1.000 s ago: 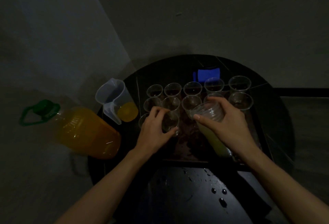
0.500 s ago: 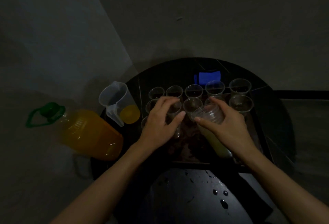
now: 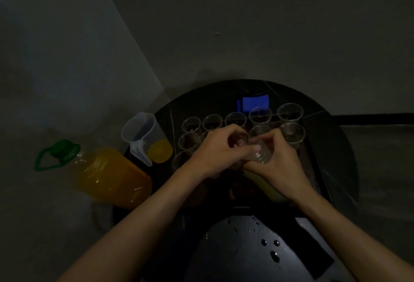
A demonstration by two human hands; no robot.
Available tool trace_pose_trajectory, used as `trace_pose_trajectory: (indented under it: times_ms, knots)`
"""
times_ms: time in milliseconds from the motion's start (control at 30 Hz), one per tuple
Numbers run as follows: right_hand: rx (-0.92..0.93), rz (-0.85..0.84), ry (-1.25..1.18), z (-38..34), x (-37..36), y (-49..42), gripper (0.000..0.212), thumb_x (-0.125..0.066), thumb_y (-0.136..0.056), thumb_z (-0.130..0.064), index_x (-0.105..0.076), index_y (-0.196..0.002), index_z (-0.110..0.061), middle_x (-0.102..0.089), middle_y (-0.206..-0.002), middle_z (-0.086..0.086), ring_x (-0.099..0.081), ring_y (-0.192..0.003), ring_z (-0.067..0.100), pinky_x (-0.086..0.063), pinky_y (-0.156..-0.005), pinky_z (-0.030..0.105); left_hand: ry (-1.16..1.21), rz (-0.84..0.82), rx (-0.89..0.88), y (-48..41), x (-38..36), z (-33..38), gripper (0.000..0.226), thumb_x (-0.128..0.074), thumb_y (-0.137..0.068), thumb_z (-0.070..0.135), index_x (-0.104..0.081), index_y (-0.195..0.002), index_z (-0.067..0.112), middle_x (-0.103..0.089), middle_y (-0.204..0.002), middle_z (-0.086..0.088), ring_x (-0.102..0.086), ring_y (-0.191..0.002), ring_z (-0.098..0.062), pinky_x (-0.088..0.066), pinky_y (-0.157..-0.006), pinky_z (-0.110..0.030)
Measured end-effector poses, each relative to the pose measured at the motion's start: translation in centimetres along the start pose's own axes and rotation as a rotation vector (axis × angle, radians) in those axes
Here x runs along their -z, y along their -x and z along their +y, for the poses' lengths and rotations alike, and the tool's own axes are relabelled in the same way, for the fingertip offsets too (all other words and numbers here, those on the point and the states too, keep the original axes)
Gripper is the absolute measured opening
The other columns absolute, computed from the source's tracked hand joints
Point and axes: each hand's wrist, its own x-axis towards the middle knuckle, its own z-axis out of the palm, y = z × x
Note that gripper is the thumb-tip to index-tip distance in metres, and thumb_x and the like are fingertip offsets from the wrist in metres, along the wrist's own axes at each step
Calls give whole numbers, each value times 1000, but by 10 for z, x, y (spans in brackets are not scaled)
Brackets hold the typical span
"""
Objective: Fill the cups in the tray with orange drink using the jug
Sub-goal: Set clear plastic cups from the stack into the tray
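Both hands meet over the middle of the tray (image 3: 311, 169): the right hand (image 3: 277, 165) is wrapped around a stack of clear cups (image 3: 261, 155) lying tilted, and the left hand (image 3: 220, 149) pinches at the stack's open end, seemingly peeling 1 cup free. About 9 empty cups (image 3: 290, 112) can be counted standing in rows on the tray (others may be hidden under the hands). The jug (image 3: 145, 137) stands untouched just left of the tray on the dark desk (image 3: 336, 138), with only a little orange drink in its bottom; a big bottle (image 3: 105, 174) of the same drink lies beside it. None of the visible cups looks filled.

These cups look thin, light and easily crushed or tipped, so they want a gentle pinch at the rim. The jug is stiff plastic and probably light; its handle is the place to hold.
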Motion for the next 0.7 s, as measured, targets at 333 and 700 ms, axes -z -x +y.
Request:
trace_pose_trajectory:
  times_ms: [333, 700]
  knots:
    - [93, -22, -42, -2, 9, 4, 73, -78, -62, -58, -51, -122, -27, -62, -113, -18, -60, -103, -8, -51, -78, 13, 47, 89, 16, -4, 3, 10, 37, -78, -83, 48, -69, -111, 25, -74, -93, 3, -72, -88, -7, -59, -78, -30]
    - [68, 57, 17, 6, 13, 1, 72, -84, -60, -56, -52, -120, -31, -60, -112, -21, -58, -100, -9, -46, -78, 13, 105, 407, -47, -6, 31, 15, 31, -80, -83, 39, -70, -106, 22, -74, -98, 2, -70, -94, -11, -57, -82, -31]
